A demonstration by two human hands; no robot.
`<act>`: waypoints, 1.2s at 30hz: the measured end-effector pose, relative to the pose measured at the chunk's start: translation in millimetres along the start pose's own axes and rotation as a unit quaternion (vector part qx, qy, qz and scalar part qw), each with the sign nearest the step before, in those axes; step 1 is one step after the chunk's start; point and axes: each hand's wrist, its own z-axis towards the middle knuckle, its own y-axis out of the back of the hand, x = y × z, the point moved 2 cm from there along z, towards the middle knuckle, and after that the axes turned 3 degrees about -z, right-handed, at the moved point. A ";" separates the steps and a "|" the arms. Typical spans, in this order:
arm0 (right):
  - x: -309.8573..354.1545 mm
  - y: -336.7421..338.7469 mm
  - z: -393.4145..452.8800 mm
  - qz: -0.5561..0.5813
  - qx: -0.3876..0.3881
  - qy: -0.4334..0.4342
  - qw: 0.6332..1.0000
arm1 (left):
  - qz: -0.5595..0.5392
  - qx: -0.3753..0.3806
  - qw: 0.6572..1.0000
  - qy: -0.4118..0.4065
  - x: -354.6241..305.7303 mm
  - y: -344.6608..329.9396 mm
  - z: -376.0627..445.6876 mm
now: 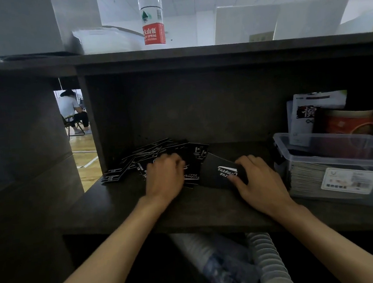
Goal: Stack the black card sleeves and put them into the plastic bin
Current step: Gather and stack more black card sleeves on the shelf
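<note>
Gripping one sleeve point(222, 172), right hand point(259, 180) nears bin point(329, 152); left hand point(165, 176) (fingers curled) grasps the pile point(151, 154).

Left hand point(165, 176) covers part of the loose black card sleeves point(146, 158); fingertips hidden, grip unclear. Plastic bin point(329, 152) cut off at right edge, its label point(349, 180) blurred, unreadable. Water bottle point(151, 19) cap cropped at top.
</note>
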 end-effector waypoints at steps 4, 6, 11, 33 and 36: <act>0.8 -0.7 0.8 -0.013 -0.001 0.010 1.000 | 0.118 0.117 0.979 0.116 42.5 5.1 15.2; 1.4 -0.6 1.0 -0.026 0.000 0.013 1.000 | 0.129 0.153 0.970 0.140 51.4 5.7 18.5; 3.8 1.5 0.4 -0.049 0.019 0.010 0.999 | 0.078 0.097 0.985 0.124 49.4 26.9 24.3; 1.4 -0.6 0.9 -0.015 0.023 -0.004 1.000 | -0.061 0.062 0.996 0.000 -46.9 -24.2 -20.0; 2.3 0.5 0.8 -0.008 0.014 0.013 1.000 | -0.080 0.081 0.993 -0.014 -30.8 -11.8 -4.9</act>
